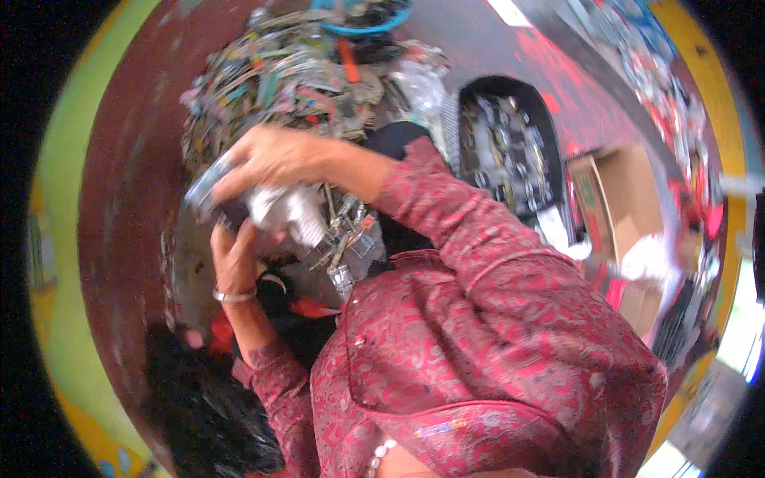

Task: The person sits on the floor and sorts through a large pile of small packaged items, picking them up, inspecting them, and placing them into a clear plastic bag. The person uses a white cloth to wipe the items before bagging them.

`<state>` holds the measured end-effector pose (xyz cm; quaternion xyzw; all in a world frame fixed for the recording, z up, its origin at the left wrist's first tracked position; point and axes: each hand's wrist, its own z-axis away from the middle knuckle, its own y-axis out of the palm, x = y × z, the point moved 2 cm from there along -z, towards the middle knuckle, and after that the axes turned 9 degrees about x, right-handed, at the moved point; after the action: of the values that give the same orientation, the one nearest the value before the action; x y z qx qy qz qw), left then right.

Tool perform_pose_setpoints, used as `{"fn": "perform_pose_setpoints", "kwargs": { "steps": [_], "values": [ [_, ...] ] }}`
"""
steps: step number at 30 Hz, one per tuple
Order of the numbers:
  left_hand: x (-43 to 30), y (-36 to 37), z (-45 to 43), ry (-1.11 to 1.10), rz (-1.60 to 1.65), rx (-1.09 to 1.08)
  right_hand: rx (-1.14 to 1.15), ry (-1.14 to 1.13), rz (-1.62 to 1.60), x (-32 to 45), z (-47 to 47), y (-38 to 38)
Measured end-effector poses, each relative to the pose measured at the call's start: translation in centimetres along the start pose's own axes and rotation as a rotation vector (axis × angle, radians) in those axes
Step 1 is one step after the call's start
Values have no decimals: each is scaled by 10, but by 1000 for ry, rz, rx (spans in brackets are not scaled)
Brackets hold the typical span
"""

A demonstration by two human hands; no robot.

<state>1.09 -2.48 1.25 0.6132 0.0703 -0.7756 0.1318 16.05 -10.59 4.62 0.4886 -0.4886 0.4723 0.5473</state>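
My right hand (pixel 266 161) grips a blurred blue-grey piece (pixel 209 186), its fingers wrapped over the top. Just below it, my left hand (pixel 234 254), with a bracelet on the wrist, has thumb and finger around a dark piece (pixel 233 210). Whether the two pieces are one object is too blurred to tell. A crumpled white cloth-like thing (pixel 293 214) lies or hangs beside both hands; what supports it is hidden. Small mixed scrap pieces (pixel 343 245) lie in front of my body. Beyond my right hand spreads a large heap of mixed scrap (pixel 275 89).
A blue basin (pixel 364 28) stands behind the heap, near an orange strip-like thing (pixel 348 60) and a clear plastic bag (pixel 421 83). To the right are a black tub (pixel 547 113) of shiny small parts and an open cardboard box (pixel 633 191). Black plastic (pixel 203 394) lies lower left.
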Motion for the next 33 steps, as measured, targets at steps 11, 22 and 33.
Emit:
{"fn": "perform_pose_setpoints", "kwargs": {
  "steps": [11, 22, 33],
  "values": [
    [-18, 15, -21, 47, -204, 14, -12, -262, 27, 4, 48, -29],
    [-105, 101, -56, 55, -153, 536, 201, -538, -256, 33, 133, -66],
    [-122, 210, -100, -73, -621, 534, -739, -333, 34, 12, 212, -104]
  ]
}}
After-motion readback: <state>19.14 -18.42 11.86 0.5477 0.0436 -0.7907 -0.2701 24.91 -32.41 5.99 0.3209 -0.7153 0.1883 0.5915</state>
